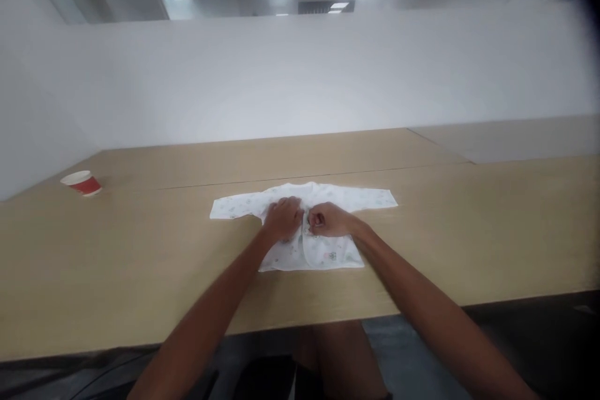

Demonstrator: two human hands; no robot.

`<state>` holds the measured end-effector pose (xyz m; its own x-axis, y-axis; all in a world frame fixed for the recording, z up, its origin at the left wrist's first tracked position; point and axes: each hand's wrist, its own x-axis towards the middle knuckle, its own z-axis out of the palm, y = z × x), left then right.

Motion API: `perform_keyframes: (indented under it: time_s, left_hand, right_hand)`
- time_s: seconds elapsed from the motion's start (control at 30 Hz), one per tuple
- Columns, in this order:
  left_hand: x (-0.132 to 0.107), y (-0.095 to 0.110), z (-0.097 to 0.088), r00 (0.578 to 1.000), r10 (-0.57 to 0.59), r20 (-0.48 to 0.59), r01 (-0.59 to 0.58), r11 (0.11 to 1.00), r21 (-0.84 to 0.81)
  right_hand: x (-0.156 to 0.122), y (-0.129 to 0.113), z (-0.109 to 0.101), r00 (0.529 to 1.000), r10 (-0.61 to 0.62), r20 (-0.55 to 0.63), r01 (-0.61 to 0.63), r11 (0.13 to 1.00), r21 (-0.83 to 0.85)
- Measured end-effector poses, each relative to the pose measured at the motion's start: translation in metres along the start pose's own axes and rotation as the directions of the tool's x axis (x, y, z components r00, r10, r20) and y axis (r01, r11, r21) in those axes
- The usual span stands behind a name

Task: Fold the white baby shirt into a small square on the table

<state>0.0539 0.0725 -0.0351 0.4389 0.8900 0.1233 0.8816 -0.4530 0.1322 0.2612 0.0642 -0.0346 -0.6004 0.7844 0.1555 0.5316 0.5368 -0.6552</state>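
Observation:
A small white baby shirt [328,253] with a faint print lies flat on the wooden table [140,262], sleeves spread to both sides. My left hand [282,219] rests on the shirt's chest with its fingers curled, pinching the fabric at the front opening. My right hand [328,222] is closed in a pinch on the other edge of that opening, right beside the left hand. Both hands meet at the shirt's centre line.
A red paper cup [82,183] with a white rim stands at the far left of the table. A white partition wall [300,75] rises behind the table. The table's front edge runs just before my knees.

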Motion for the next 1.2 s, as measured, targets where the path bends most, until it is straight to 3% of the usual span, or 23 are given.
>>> perform_keyframes:
  time_s: [0.07, 0.17, 0.3, 0.4, 0.5, 0.6, 0.73, 0.8, 0.9, 0.97, 1.0, 1.07, 1.13, 1.17, 1.2]
  left_hand:
    - [0.007, 0.001, 0.003, 0.999, 0.039, -0.011, -0.039, 0.999, -0.001]
    - [0.016, -0.003, 0.010, 0.989, 0.124, 0.085, -0.124, 0.992, -0.006]
    - [0.020, -0.006, 0.019, 0.993, 0.106, 0.056, -0.104, 0.994, -0.021]
    - [0.020, -0.009, 0.019, 0.994, 0.111, 0.012, -0.110, 0.994, -0.023]
    - [0.020, -0.028, 0.015, 0.998, 0.052, -0.038, -0.051, 0.998, 0.021]
    - [0.014, -0.067, 0.005, 0.996, -0.072, -0.055, 0.076, 0.994, 0.081]
    - [-0.004, -0.126, -0.011, 0.983, -0.184, -0.015, 0.185, 0.978, 0.095]
    - [-0.011, -0.142, -0.018, 0.959, -0.281, -0.022, 0.282, 0.954, 0.105]
    - [-0.016, -0.138, -0.027, 0.924, -0.369, -0.097, 0.379, 0.917, 0.123]
    - [-0.018, -0.120, -0.033, 0.942, -0.305, -0.139, 0.321, 0.940, 0.114]
    - [-0.022, -0.109, -0.036, 0.962, -0.246, -0.120, 0.258, 0.962, 0.088]
    - [-0.034, -0.084, -0.038, 0.994, -0.108, -0.005, 0.108, 0.994, -0.002]
    - [-0.055, -0.063, -0.034, 0.994, 0.022, 0.110, -0.014, 0.998, -0.068]
    - [-0.067, -0.054, -0.031, 0.988, 0.070, 0.136, -0.062, 0.996, -0.065]
    - [-0.079, -0.048, -0.026, 0.985, 0.100, 0.140, -0.095, 0.994, -0.046]
  right_hand:
    - [-0.001, -0.006, 0.004, 0.996, -0.071, -0.052, 0.068, 0.996, -0.053]
    - [-0.005, -0.026, 0.016, 0.983, -0.169, -0.072, 0.159, 0.979, -0.131]
    - [-0.013, -0.053, 0.030, 0.979, -0.176, 0.105, 0.196, 0.955, -0.224]
    - [-0.017, -0.063, 0.031, 0.972, -0.164, 0.167, 0.201, 0.951, -0.237]
    - [-0.019, -0.065, 0.024, 0.967, -0.139, 0.215, 0.169, 0.977, -0.128]
    - [-0.018, -0.064, 0.015, 0.947, -0.082, 0.311, 0.082, 0.997, 0.014]
    - [-0.015, -0.062, 0.010, 0.883, -0.068, 0.464, 0.001, 0.990, 0.142]
    - [-0.014, -0.062, 0.010, 0.828, -0.067, 0.556, -0.063, 0.975, 0.212]
    - [-0.014, -0.063, 0.011, 0.734, -0.129, 0.667, -0.185, 0.907, 0.379]
    - [-0.014, -0.061, 0.010, 0.707, -0.215, 0.673, -0.214, 0.843, 0.494]
    - [-0.013, -0.059, 0.009, 0.725, -0.234, 0.648, -0.209, 0.821, 0.531]
    - [-0.010, -0.049, 0.006, 0.838, -0.174, 0.517, -0.153, 0.835, 0.529]
    - [-0.005, -0.032, 0.004, 0.983, -0.016, 0.185, -0.056, 0.925, 0.377]
    - [-0.002, -0.021, 0.003, 0.998, 0.046, -0.031, -0.037, 0.968, 0.247]
    - [0.000, -0.009, 0.004, 0.973, 0.089, -0.211, -0.068, 0.992, 0.107]
